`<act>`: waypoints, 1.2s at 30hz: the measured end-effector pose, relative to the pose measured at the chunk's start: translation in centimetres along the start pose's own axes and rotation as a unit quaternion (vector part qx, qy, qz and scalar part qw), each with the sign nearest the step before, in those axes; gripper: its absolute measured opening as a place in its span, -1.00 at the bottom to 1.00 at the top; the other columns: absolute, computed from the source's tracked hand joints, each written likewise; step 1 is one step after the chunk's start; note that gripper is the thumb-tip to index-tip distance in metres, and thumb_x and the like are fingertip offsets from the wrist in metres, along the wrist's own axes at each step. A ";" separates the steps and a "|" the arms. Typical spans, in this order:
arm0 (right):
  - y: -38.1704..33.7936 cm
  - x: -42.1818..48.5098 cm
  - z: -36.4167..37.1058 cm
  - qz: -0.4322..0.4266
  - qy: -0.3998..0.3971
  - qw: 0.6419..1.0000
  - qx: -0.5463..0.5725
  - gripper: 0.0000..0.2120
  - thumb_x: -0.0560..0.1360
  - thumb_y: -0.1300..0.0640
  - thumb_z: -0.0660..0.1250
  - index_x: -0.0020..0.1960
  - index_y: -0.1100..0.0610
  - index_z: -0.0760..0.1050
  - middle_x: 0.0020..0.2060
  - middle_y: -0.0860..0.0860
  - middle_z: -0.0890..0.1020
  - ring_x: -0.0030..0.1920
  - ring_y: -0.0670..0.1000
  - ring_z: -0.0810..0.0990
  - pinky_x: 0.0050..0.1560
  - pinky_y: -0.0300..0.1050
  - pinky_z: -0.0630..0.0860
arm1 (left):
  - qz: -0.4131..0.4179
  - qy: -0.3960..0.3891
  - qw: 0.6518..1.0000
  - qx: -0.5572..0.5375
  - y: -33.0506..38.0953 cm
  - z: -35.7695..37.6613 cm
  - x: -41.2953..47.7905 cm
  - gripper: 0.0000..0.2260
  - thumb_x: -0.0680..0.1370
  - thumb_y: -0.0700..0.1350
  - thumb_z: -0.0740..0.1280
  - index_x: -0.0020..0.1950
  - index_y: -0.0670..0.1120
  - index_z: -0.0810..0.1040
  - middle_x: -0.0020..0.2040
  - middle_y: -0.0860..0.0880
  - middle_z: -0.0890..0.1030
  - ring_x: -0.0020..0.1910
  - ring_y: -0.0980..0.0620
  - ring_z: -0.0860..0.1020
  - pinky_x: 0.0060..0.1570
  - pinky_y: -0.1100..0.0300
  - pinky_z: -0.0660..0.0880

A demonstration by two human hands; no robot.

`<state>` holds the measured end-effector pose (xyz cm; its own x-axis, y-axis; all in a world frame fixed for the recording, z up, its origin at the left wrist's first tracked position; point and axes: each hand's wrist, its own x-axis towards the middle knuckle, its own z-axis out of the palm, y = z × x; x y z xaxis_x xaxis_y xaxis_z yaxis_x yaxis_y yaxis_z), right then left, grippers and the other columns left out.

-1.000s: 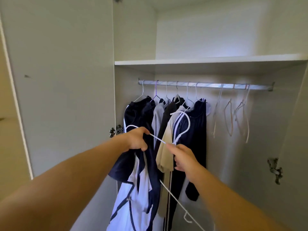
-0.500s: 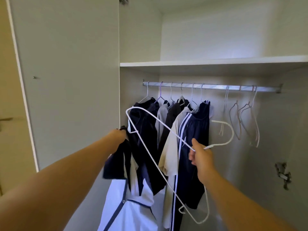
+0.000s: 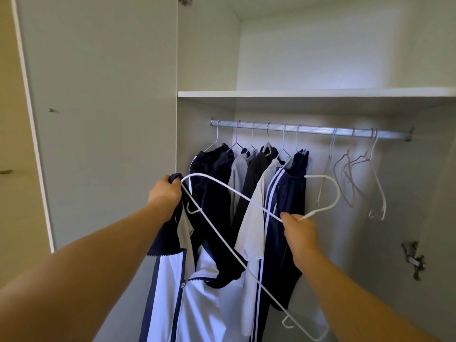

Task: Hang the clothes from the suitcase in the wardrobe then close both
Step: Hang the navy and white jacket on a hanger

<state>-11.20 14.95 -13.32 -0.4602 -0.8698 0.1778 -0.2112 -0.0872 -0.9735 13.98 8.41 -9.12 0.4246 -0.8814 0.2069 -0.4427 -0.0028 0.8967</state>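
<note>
My left hand [image 3: 164, 193] grips the dark collar of a navy and white zip jacket [image 3: 187, 299], which hangs down from it in front of the open wardrobe. A white wire hanger [image 3: 222, 233] is held by its neck in my right hand [image 3: 297, 229]. The hanger lies tilted, its hook [image 3: 329, 191] pointing right and one shoulder end up against the jacket collar by my left hand. Behind them several dark, grey and beige garments [image 3: 261, 193] hang on hangers from the metal rail [image 3: 311, 130]. The suitcase is out of view.
Several empty hangers [image 3: 362, 178] hang at the rail's right end. A white shelf [image 3: 315, 93] runs above the rail. The left wardrobe door [image 3: 98, 114] stands open beside my left arm. A door hinge [image 3: 413, 260] sticks out at the right.
My right hand swung the hanger round so its hook now points right. My left hand shifted left and lifted the jacket collar to the hanger's end. The camera moved closer.
</note>
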 end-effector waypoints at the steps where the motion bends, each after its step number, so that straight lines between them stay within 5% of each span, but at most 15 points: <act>1: 0.0 -0.1 0.0 -0.007 -0.002 1.000 -0.015 -0.56 0.50 0.24 0.24 -0.49 0.11 0.15 -0.54 0.02 0.23 -0.46 -0.01 0.19 -0.40 -0.15 0.14 | 0.008 0.003 1.000 0.005 0.0 -0.1 -0.1 -0.71 0.63 -0.06 0.07 0.23 -0.16 0.44 -0.09 -0.13 0.47 -0.11 -0.12 0.42 -0.11 0.11 0.34; 9: -0.9 -1.7 3.0 -0.028 -0.096 0.991 -0.085 -0.48 0.53 0.13 0.27 -0.55 0.06 0.15 -0.56 -0.01 0.22 -0.49 -0.02 0.21 -0.39 -0.15 0.18 | 0.176 -0.086 0.977 0.086 0.4 1.1 -2.3 -0.81 0.60 -0.11 0.17 0.13 -0.12 0.51 -0.10 -0.10 0.53 -0.04 -0.16 0.51 -0.10 0.14 0.37; 12: -1.9 -2.7 4.6 -0.042 -0.137 0.983 -0.114 -0.42 0.51 0.05 0.30 -0.64 0.09 0.20 -0.56 -0.02 0.24 -0.49 0.00 0.22 -0.38 -0.13 0.19 | 0.278 -0.142 0.937 0.157 1.0 1.5 -3.8 -0.84 0.57 -0.10 0.26 0.10 -0.06 0.57 -0.06 -0.06 0.60 0.00 -0.08 0.54 0.02 0.13 0.45; 17: -3.2 -3.8 7.0 0.020 -0.148 0.988 0.029 -0.70 0.51 0.26 0.19 -0.40 0.16 0.34 -0.49 0.06 0.42 -0.50 -0.03 0.36 -0.49 -0.26 0.23 | 0.373 -0.186 0.897 0.147 3.3 2.9 -6.9 -0.88 0.54 -0.10 0.27 0.03 -0.03 0.56 -0.05 0.00 0.58 0.03 -0.03 0.53 -0.01 0.14 0.43; 22: -4.2 -3.0 5.8 0.026 -0.107 0.989 0.101 -0.69 0.51 0.28 0.24 -0.41 0.18 0.36 -0.51 0.04 0.43 -0.57 -0.08 0.34 -0.60 -0.34 0.22 | 0.449 -0.141 0.812 0.344 3.7 1.3 -5.6 -0.60 0.57 0.22 0.12 0.29 0.06 0.49 0.24 0.06 0.47 0.32 0.04 0.32 0.38 0.07 0.14; 24: -4.4 -2.9 5.4 0.007 -0.107 0.989 0.103 -0.73 0.47 0.31 0.25 -0.41 0.20 0.40 -0.55 0.04 0.45 -0.56 -0.05 0.38 -0.54 -0.31 0.31 | 0.456 -0.150 0.787 0.388 3.7 0.9 -5.2 -0.57 0.58 0.22 0.07 0.18 -0.03 0.52 0.09 -0.01 0.58 0.17 -0.01 0.47 0.21 0.12 0.28; 27: -4.5 -2.5 4.6 -0.028 -0.103 0.989 0.103 -0.73 0.43 0.31 0.31 -0.44 0.19 0.42 -0.66 -0.04 0.46 -0.51 -0.01 0.41 -0.37 -0.20 0.40 | 0.425 -0.169 0.819 0.347 3.8 1.0 -5.3 -0.60 0.58 0.20 0.12 -0.05 -0.09 0.55 -0.15 -0.01 0.59 -0.10 -0.02 0.52 -0.15 0.18 0.32; 31: -5.3 -2.2 3.7 -0.117 -0.057 0.989 0.069 -0.77 0.43 0.22 0.41 -0.33 0.06 0.44 -0.44 -0.10 0.51 -0.38 -0.12 0.47 -0.29 -0.28 0.39 | 0.313 -0.130 0.918 0.205 3.4 1.2 -4.2 -0.63 0.55 0.18 0.22 -0.36 0.00 0.41 -0.38 0.07 0.46 -0.23 -0.01 0.46 -0.20 0.18 0.35; 36: -3.2 -2.7 2.2 -0.158 0.090 0.982 -0.053 -0.70 0.48 0.21 0.24 -0.38 0.06 0.24 -0.47 -0.04 0.36 -0.43 -0.03 0.31 -0.38 -0.12 0.26 | 0.202 -0.068 0.977 -0.001 3.8 1.3 -3.4 -0.61 0.50 0.18 0.29 -0.36 -0.07 0.40 -0.41 0.00 0.46 -0.31 -0.03 0.42 -0.19 0.14 0.40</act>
<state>-7.35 16.53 -10.97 -0.4996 -0.7075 0.4999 -0.4526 -0.2789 -0.8470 9.80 10.79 -6.96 0.1058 -0.8650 0.4905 -0.5505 0.3599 0.7533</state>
